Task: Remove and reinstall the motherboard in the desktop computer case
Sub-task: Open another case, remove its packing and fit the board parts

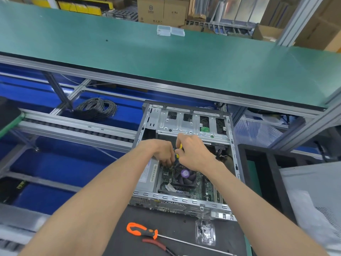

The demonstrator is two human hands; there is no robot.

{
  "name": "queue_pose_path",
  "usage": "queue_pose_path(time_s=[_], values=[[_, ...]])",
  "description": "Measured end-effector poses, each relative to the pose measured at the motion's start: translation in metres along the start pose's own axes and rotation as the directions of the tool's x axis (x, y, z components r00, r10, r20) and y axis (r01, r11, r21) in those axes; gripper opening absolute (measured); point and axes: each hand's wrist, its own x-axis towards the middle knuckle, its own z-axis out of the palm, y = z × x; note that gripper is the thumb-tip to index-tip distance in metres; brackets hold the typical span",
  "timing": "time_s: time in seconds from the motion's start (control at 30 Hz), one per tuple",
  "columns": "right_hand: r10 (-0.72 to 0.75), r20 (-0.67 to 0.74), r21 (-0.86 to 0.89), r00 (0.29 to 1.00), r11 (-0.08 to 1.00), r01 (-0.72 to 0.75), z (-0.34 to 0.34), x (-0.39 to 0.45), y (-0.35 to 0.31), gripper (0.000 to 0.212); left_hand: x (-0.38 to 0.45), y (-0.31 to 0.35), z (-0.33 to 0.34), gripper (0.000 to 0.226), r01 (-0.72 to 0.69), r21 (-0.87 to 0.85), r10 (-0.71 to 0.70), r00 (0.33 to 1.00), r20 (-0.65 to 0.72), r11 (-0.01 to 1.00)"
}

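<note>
Head camera view: a person leans over an open desktop computer case (184,163) lying on its side on a dark work mat (175,235), both bare forearms reaching in from the near edge. The motherboard (206,189) sits inside the case, its black cooler fan (184,175) with a purple centre label just below the hands. The right hand (193,154) curls its fingers round a yellow-handled screwdriver (180,149), held upright above the board near the fan's far edge. The left hand (164,154) reaches down beside it, fingertips bent toward the board close to the tool's tip; whether they pinch anything cannot be told, as the spot is hidden between the two hands. A silver drive cage (191,122) fills the far end of the case, and a grey power supply (149,176) with a white label lies along its left side.

On the mat near the person lie an orange-handled screwdriver (142,230), a red-handled tool (156,243) just beside it, and a small clear bag of screws (205,231). A coil of grey cable (96,109) rests on the blue surface to the left, and a clear plastic box (170,31) stands on the green shelf (129,52) above.
</note>
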Motion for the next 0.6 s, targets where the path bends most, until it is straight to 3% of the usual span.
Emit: queue_pose_path(time_s=[0.2,0.37,0.5,0.6], values=[[-0.035,0.055,-0.057,0.998,0.998,0.038,-0.004,0.001,-0.003,0.009,0.003,-0.004,0.002,0.042,0.000,-0.031,-0.001,1.000,-0.019,1.000],[-0.116,0.155,-0.296,0.981,0.942,0.158,-0.008,0.006,-0.019,0.023,0.004,-0.004,0.001,0.034,-0.051,0.069,0.053,0.998,-0.023,0.996],[-0.186,0.287,-0.259,0.940,0.929,0.264,-0.019,0.006,-0.024,0.005,0.007,-0.006,0.000,0.036,-0.045,0.014,0.045,0.999,0.027,0.999],[-0.199,0.352,-0.207,0.914,0.936,0.284,-0.025,0.004,-0.023,0.019,0.005,-0.007,0.000,0.031,-0.043,-0.071,0.046,0.998,0.035,0.997]])
